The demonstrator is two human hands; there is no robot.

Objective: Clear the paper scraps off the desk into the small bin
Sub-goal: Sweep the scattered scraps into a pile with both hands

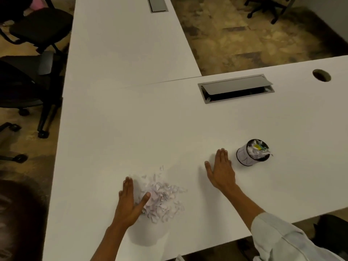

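Left hand [130, 202], fingers spread flat, borders the paper scraps [162, 196] piled on the tabletop [131, 129]; right hand [221, 171] lies flat and empty beside the small bin [251, 153]. Risk: bin already brimming, so added scraps may overflow or scatter.

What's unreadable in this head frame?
- Scraps under the left hand: hidden by the palm.
- Bin depth: hidden by the paper heaped at its rim.
- Cable tray contents: dark behind its flap.
- Bin lettering: too small.
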